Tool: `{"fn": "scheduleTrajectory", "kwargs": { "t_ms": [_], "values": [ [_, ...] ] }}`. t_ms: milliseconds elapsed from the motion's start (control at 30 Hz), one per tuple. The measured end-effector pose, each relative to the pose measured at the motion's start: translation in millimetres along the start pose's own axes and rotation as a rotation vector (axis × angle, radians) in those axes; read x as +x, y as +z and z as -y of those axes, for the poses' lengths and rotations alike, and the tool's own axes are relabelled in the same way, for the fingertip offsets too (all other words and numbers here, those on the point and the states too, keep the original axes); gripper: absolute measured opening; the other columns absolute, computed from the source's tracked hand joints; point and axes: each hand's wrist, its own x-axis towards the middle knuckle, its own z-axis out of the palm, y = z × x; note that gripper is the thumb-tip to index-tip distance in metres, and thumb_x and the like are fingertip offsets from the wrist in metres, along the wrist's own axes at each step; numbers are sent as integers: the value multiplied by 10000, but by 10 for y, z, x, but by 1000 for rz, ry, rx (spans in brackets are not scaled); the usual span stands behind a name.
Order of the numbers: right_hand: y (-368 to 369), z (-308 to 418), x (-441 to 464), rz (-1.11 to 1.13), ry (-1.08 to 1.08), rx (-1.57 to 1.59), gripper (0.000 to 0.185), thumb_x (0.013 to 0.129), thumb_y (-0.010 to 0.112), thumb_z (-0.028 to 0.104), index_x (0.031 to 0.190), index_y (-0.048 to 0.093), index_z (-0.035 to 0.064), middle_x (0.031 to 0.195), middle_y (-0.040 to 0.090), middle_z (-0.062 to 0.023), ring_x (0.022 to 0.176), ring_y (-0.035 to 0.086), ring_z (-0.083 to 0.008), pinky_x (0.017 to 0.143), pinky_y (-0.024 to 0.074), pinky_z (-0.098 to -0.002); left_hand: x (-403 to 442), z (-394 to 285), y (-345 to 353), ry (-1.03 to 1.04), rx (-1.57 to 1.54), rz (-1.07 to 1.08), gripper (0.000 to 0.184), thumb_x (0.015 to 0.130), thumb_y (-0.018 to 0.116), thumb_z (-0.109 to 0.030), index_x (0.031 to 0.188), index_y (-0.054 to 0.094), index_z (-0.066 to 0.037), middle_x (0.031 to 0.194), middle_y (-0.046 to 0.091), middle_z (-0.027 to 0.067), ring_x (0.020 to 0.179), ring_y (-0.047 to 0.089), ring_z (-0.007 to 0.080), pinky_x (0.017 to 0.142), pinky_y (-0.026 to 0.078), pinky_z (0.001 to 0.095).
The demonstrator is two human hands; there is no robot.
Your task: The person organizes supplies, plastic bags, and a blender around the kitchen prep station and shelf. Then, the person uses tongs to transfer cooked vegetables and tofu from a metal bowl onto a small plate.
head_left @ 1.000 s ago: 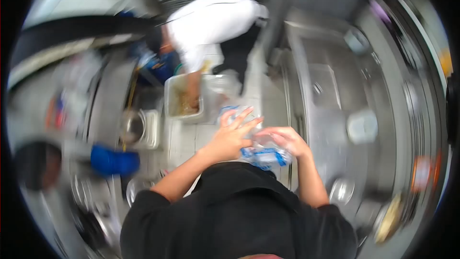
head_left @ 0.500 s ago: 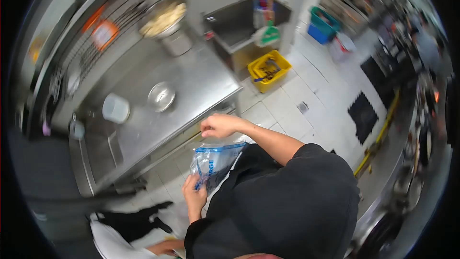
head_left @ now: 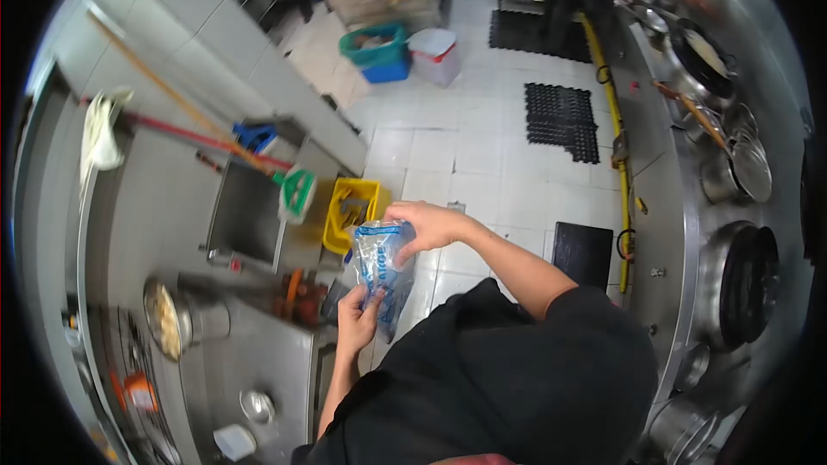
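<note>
A clear plastic bag (head_left: 379,250) with blue printing is held upright in front of my body. My left hand (head_left: 358,317) grips its lower left side, thumb across the front. Higher up, my right hand (head_left: 426,228) is closed around the bag's upper right edge, fingers behind it and thumb on the front. What the bag holds, if anything, I cannot make out. Just beyond the bag, on the floor, sits a yellow bucket (head_left: 376,198) with dark items inside.
To the left is a steel counter (head_left: 289,353) bearing a metal bowl (head_left: 257,406) and a white container (head_left: 234,443). A steel sink (head_left: 245,207) stands beyond it. Pans (head_left: 745,284) line the right-hand stove side. Black mats (head_left: 560,116) and a blue-green bin (head_left: 379,65) are on the tiled floor.
My view has swung right, from the counter toward the aisle. My right hand, earlier above the bag's top, now grips its upper side. The left hand still holds the bag.
</note>
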Motion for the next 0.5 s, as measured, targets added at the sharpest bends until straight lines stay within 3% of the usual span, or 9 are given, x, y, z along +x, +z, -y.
{"fn": "scheduleTrajectory", "kwargs": {
  "t_ms": [67, 133, 200, 333, 367, 400, 500],
  "values": [
    [-288, -190, -93, -251, 129, 57, 551, 666, 914, 321, 1019, 602, 35, 1057, 635, -146, 1029, 615, -327, 872, 498, -411, 581, -208, 125, 69, 0, 65, 145, 950, 706, -136, 961, 697, 8, 752, 645, 110, 696, 563, 136, 673, 461, 297],
    [-531, -443, -109, -349, 188, 34, 556, 669, 915, 337, 1020, 608, 34, 1049, 637, -146, 1023, 614, -341, 865, 498, -419, 1072, -328, 208, 85, 17, 137, 148, 922, 736, -135, 979, 711, -1, 815, 679, 157, 736, 641, 234, 705, 503, 353],
    [-742, -699, -30, -499, 249, 49, 558, 683, 909, 351, 1029, 616, 26, 1031, 639, -151, 997, 609, -358, 851, 500, -430, 1552, -203, 342, 158, 18, 150, 161, 911, 749, -141, 977, 711, 1, 829, 681, 158, 749, 650, 245, 702, 506, 354],
    [-1160, -1361, 351, -577, 289, -26, 537, 707, 896, 351, 1044, 630, 26, 1036, 642, -158, 1018, 613, -353, 866, 498, -426, 2498, -41, 565, 230, 54, 188, 190, 880, 781, -156, 950, 709, 5, 850, 682, 177, 758, 664, 297, 697, 513, 362],
    [-1285, -1530, 472, -618, 306, -54, 489, 720, 883, 292, 1046, 641, 20, 1019, 653, -159, 972, 635, -335, 841, 512, -407, 2765, -42, 608, 226, 56, 185, 190, 879, 782, -158, 935, 707, 7, 846, 680, 179, 753, 663, 300, 697, 514, 362],
    [-1419, -1689, 596, -658, 324, -78, 442, 732, 871, 234, 1048, 653, 13, 1001, 663, -161, 925, 657, -316, 815, 525, -388, 3068, 29, 653, 190, 2, 225, 204, 881, 777, -158, 976, 698, 5, 914, 680, 192, 795, 665, 312, 724, 519, 355],
    [-1958, -2135, 933, -698, 426, -45, 425, 766, 851, 227, 1070, 655, 5, 1008, 671, -155, 864, 673, -277, 774, 534, -369, 4091, 205, 794, 271, -134, 277, 307, 876, 788, -186, 1089, 658, -8, 999, 668, 208, 868, 666, 322, 757, 516, 358]
  ]
}}
